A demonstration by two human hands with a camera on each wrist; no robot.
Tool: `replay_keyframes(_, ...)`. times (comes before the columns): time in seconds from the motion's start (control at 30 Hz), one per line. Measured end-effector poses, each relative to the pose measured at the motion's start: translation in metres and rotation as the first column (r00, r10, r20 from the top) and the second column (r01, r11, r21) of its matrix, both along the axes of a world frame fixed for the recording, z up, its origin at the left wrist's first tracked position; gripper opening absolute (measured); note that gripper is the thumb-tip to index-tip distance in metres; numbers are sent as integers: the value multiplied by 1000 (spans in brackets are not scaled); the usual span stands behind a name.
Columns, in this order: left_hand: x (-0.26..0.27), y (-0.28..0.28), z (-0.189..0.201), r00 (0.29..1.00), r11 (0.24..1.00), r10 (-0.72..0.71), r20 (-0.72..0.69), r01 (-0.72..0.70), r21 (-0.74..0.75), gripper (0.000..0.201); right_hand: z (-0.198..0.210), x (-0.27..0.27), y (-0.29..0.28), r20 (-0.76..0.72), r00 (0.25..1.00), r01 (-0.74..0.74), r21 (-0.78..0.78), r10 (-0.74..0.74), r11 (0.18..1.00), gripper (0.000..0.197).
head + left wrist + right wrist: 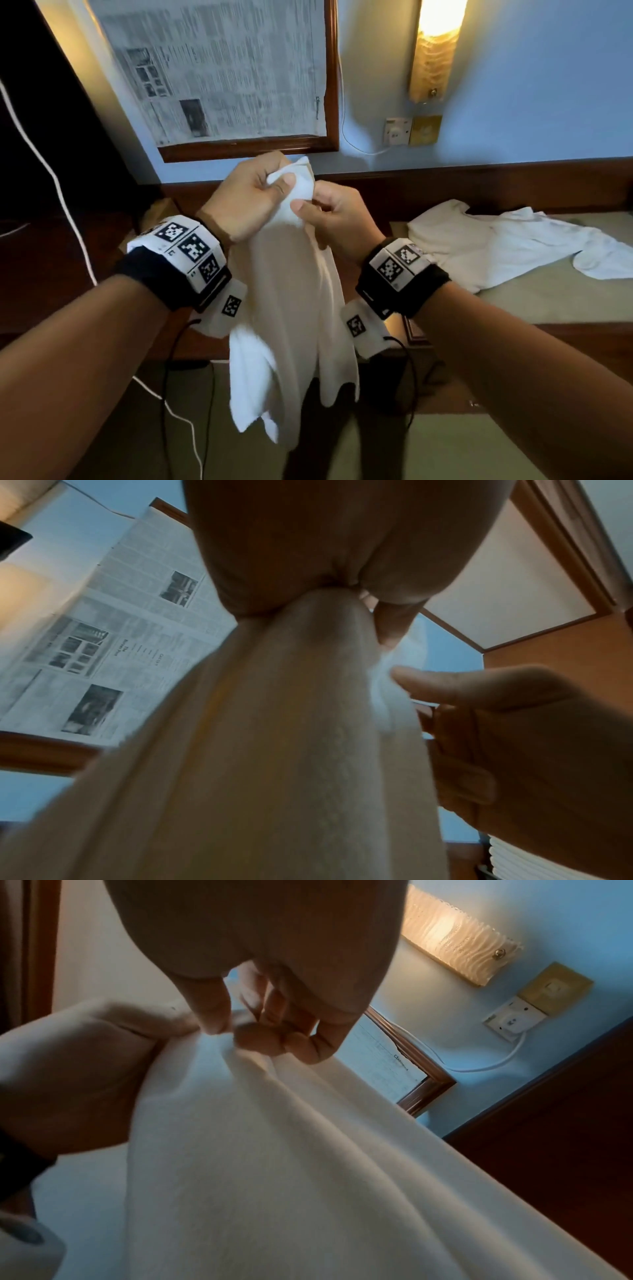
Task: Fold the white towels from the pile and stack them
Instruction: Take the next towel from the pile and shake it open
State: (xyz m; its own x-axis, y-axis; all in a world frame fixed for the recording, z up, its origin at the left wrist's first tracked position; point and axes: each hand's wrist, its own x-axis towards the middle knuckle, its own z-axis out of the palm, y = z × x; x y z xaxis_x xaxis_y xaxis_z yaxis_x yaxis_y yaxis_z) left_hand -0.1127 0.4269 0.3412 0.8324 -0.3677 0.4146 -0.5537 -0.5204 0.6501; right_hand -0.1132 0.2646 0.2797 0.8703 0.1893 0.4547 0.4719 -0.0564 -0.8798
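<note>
Left hand (245, 197) is gripping the bunched top of a white towel (291, 325), right hand (337, 214) pinching its edge just beside, at about 12 o'clock. It's hanging down freely. Towel pile (507, 246) is lying at 3 o'clock on the table (548, 308).

A pale blue wall (548, 102) carries a wood frame (332, 85) covered with newspaper (219, 68). Right of it a lit lamp (435, 48) glows warm above a socket (397, 131) and a brass plate (425, 130). A white cable (44, 161) trails down at left. Dark wood panelling (479, 185) runs below.
</note>
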Motion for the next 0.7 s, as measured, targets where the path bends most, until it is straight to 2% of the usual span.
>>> replay_keyframes(0.07, 2, 6, 4, 1000, 1000, 6, 18, -7, 8, 17, 4, 0, 4, -47, 999, -4, 91, 8, 996, 40)
replay_keyframes(0.1, 4, 11, 6, 999, 1000, 20, 27, -21, 16, 19, 4, -1, 6, -55, 998, -5, 79, 10, 997, 44)
replay_keyframes(0.17, 9, 21, 10, 996, 996, 73, 48, -75, 46, 18, -8, -3, 6, -68, 998, -9, -1, 9, 1000, 45)
replay_keyframes(0.23, 14, 32, 13, 993, 992, 101, 65, -105, 65, 19, -32, -9, 4, -191, 980, -76, -54, 64, 996, 43)
replay_keyframes(0.3, 17, 45, 17, 992, 992, 104, 75, -109, 59, 22, -63, -20, 4, -307, 947, -148, -142, 99, 979, 52)
replay_keyframes(0.33, 19, 53, 18, 991, 992, 109, 79, -113, 50, 24, -81, -25, 0, -343, 937, -147, -194, 73, 970, 52)
replay_keyframes(0.4, 23, 68, 18, 989, 991, 127, 81, -130, 42, 27, -119, -34, -11, -386, 921, -65, -275, -48, 959, 39)
replay_keyframes(0.47, 26, 86, 16, 987, 988, 141, 76, -145, 50, 24, -157, -44, -28, -350, 915, 25, -452, -203, 892, 43)
replay_keyframes(0.53, 28, 102, 14, 984, 986, 159, 80, -162, 35, 24, -188, -56, -42, -360, 892, 13, -584, -274, 811, 48)
replay_keyframes(0.6, 29, 118, 13, 976, 980, 198, 87, -198, 1, 29, -209, -69, -52, -431, 842, -21, -628, -325, 778, 42)
replay_keyframes(0.7, 30, 138, 14, 967, 970, 240, 82, -237, -46, 29, -230, -89, -67, -456, 766, -14, -716, -453, 698, 35)
